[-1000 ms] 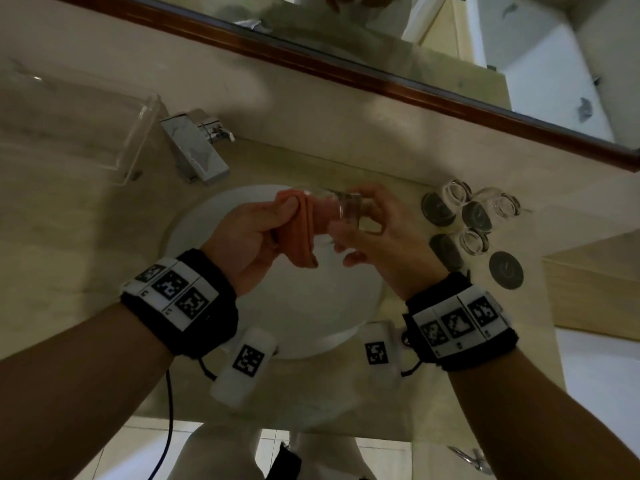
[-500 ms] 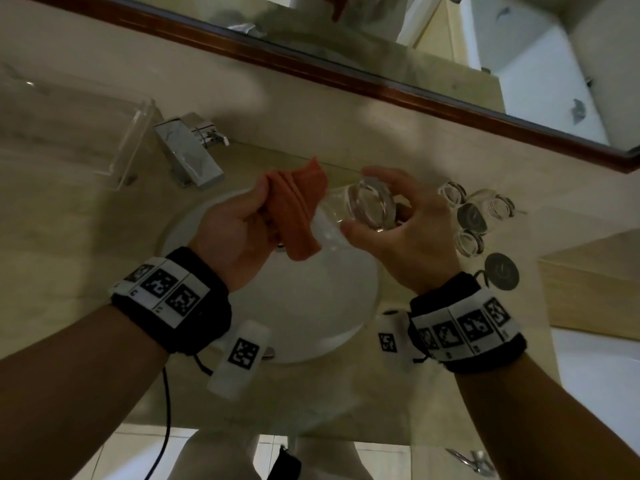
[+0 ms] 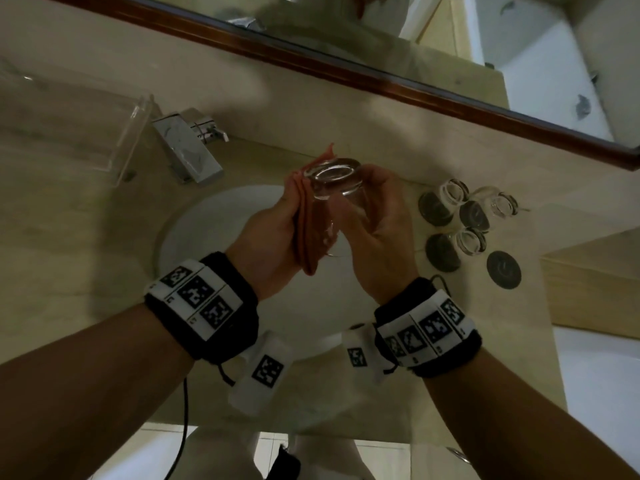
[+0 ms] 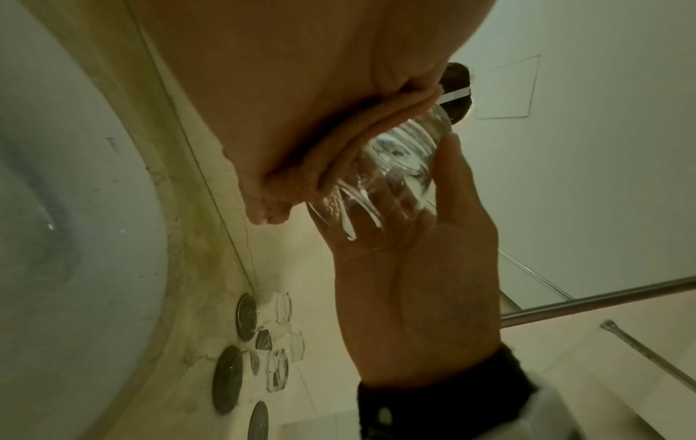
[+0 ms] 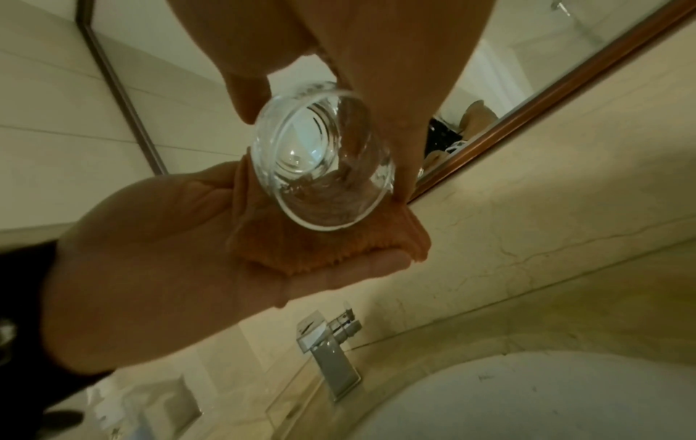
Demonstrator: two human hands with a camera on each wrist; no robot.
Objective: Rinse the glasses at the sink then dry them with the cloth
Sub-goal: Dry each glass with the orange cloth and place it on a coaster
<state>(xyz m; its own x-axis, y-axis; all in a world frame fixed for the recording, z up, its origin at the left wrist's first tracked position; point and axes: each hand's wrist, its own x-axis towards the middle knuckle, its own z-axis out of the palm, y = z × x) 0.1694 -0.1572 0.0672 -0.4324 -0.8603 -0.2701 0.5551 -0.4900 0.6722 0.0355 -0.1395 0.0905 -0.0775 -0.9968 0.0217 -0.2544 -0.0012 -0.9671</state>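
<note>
Over the white sink (image 3: pixel 207 223) my right hand (image 3: pixel 381 216) grips a clear ribbed glass (image 3: pixel 334 181), tilted with its thick base up and away from me. My left hand (image 3: pixel 277 233) holds a folded orange cloth (image 3: pixel 310 233) and presses it against the glass's left side. The left wrist view shows the cloth (image 4: pixel 301 166) against the glass (image 4: pixel 391 178), with the right hand (image 4: pixel 414 282) cupped behind. In the right wrist view the glass (image 5: pixel 324 166) has the cloth (image 5: pixel 331 241) under it on the left hand (image 5: pixel 150 253).
Three more glasses (image 3: pixel 471 240) stand on dark round coasters (image 3: pixel 504 270) on the beige counter to the right of the sink. A chrome faucet (image 3: pixel 188 150) and a clear acrylic tray (image 3: pixel 131 133) are at the back left. A framed mirror (image 3: pixel 381 57) runs along the wall.
The glass has turned from lying sideways to base up and has risen a little. The cloth has come from the glass's mouth to its left side.
</note>
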